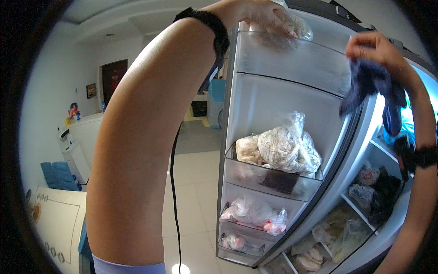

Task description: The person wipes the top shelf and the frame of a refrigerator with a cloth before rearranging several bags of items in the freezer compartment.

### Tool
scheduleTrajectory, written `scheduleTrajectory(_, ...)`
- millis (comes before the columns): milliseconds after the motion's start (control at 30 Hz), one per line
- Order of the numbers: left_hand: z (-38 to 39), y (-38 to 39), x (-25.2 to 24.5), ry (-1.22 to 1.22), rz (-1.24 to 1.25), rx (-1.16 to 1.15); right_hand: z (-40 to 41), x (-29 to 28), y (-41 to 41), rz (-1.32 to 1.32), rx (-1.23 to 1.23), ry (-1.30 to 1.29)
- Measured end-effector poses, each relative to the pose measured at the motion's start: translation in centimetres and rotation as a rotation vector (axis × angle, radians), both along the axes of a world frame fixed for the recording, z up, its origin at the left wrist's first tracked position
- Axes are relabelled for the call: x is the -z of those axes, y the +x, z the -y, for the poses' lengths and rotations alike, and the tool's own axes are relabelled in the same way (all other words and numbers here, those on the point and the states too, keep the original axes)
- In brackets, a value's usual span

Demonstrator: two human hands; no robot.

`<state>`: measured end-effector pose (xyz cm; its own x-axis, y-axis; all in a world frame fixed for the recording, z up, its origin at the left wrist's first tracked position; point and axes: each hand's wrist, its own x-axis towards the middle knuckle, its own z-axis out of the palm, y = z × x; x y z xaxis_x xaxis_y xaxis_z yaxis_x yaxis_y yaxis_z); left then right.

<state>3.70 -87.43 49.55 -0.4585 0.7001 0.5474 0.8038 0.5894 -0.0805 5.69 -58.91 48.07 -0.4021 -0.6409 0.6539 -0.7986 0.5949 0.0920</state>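
Note:
The open door of a refrigerator (291,92) fills the middle right, its bins holding plastic bags of food. My left hand (270,19) reaches over the top door bin (291,54) and rests on a clear plastic bag (301,25) there; its grip is partly hidden. At the upper right my right hand (373,51) holds a dark blue cloth (371,82), which hangs down beside the door's edge. A large knotted bag of pale food (284,147) sits in the middle bin. Lower bins hold a clear bag (249,210) and a smaller bag with pinkish contents (234,242).
Refrigerator shelves (359,212) with bagged food stand at the right. A black cable (173,185) hangs before the tiled floor (195,195). At the lower left is a table with a pale patterned cover (61,219); a white cabinet (85,137) stands behind it.

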Motion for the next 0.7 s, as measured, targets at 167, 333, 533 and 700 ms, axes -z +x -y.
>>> scheduleTrajectory(167,-1.0,-1.0,-1.3,-0.207,0.097,-0.291,3.2,8.5,3.0,0.174,0.228,0.336)
scheduleTrajectory(333,0.5,-3.0,-1.6,-0.049,0.419,-0.581,6.1,13.6,1.7,0.329,0.391,0.161)
scheduleTrajectory(533,0.1,-1.3,-1.1,-0.063,0.439,-0.672,7.3,16.1,-1.4,0.380,0.363,0.136)
scheduleTrajectory(700,0.1,-1.0,0.5,0.079,0.644,-0.459,7.4,16.8,-1.8,0.280,0.389,0.179)
